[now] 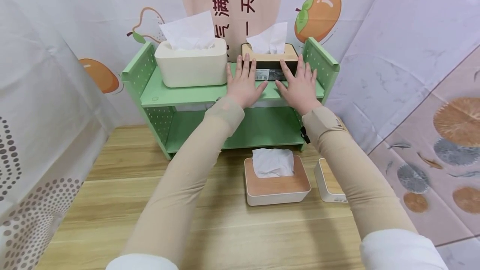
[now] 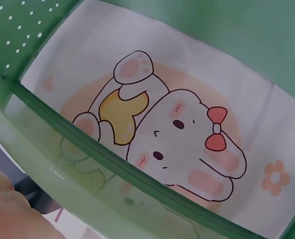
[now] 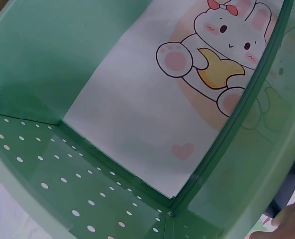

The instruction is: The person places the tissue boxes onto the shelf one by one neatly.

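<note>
Head view, left to right. A cream tissue box (image 1: 190, 65) stands at the left of the upper shelf of the green rack (image 1: 150, 95), a tissue rising from its slot. At frame centre the left hand (image 1: 244, 81) lies flat on the shelf, fingers straight and spread, fingertips touching the front face of the dark tissue box with a wooden lid (image 1: 271, 62). The right hand (image 1: 298, 84) lies likewise, fingers extended against the same face, just beside the rack's right side panel (image 1: 322, 63). The two hands are apart, one toward each end of the box; neither curls round it.

Step in hand, as judged: seating the dark box on the upper shelf, to the right of the cream one, by pushing with flat fingers. A further push would call for even pressure from both hands so that the box stays square between the cream box and the side panel; the gap on either side is narrow.

Lower centre: a white tissue box with a wooden lid (image 1: 276, 180) rests on the worktop (image 1: 112, 203) in front of the rack, and a second like box (image 1: 329, 182) lies to its right, partly hidden by the right sleeve. The lower shelf is behind them.

Wrist views: both show the rack's green interior and a rabbit-print backdrop (image 2: 187, 144); the hands appear only at the frame edges.
</note>
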### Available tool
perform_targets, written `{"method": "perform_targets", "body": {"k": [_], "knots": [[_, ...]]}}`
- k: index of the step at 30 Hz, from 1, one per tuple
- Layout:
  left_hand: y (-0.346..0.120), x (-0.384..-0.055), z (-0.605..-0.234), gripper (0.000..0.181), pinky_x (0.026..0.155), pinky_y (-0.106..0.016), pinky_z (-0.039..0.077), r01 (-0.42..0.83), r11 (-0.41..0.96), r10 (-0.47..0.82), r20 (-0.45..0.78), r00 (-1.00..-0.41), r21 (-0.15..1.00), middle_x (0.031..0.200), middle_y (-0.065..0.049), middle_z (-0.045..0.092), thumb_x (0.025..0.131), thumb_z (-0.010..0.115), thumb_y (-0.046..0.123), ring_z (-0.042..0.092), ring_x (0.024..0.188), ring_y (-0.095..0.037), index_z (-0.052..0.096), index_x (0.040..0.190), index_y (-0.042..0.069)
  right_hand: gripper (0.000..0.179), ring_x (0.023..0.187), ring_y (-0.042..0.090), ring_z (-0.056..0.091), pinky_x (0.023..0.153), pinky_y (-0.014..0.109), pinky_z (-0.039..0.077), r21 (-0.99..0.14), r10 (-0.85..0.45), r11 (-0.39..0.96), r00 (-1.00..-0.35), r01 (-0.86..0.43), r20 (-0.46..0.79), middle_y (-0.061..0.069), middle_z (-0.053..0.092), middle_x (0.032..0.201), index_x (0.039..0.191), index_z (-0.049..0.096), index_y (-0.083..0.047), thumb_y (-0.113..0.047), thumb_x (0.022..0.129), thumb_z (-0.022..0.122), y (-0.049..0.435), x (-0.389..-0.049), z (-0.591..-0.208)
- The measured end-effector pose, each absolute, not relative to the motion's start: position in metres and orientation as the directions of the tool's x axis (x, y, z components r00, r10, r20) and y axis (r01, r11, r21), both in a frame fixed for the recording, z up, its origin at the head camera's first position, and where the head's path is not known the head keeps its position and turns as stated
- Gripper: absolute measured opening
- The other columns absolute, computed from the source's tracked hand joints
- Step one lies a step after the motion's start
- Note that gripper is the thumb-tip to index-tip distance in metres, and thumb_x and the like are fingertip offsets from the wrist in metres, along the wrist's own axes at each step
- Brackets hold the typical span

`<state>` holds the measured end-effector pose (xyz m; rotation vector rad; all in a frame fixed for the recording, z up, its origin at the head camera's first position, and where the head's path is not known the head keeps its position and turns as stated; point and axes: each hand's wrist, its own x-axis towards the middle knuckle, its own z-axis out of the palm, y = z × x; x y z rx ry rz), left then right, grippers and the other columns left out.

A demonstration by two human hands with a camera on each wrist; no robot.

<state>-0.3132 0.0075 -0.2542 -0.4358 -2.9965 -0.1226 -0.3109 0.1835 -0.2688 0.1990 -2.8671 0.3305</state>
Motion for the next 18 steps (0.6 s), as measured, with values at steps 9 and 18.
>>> {"method": "perform_targets", "body": {"k": [9,18], "knots": [[0.002,-0.312,-0.252,0.073,0.114,-0.051,-0.015,0.302,0.949,0.284,0.172,-0.943,0.091,0.158,-0.009,-0.016,0.099,0.022,0.055,-0.027,0.141,-0.026,-0.004,0.153,0.014,0.064,0.144,0.044,-0.001,0.115,0.058,-0.003,-0.26,-0.115,0.947,-0.955,-0.188,0.272,0.023,-0.014,0.156,0.154,0.009,-0.027,-0.046,0.099,0.038,0.184,-0.311,-0.269],[-0.003,-0.289,-0.251,0.062,0.119,-0.043,0.009,0.456,0.878,0.391,0.33,-0.859,0.147,0.156,-0.02,0.019,0.1,0.036,0.044,0.008,0.146,-0.036,0.026,0.149,0.007,0.053,0.14,0.042,0.019,0.116,0.054,0.009,-0.358,-0.149,0.851,-0.832,-0.383,0.534,0.025,0.02,0.152,0.143,0.039,-0.007,-0.03,0.097,0.052,0.188,-0.297,-0.277]]}}
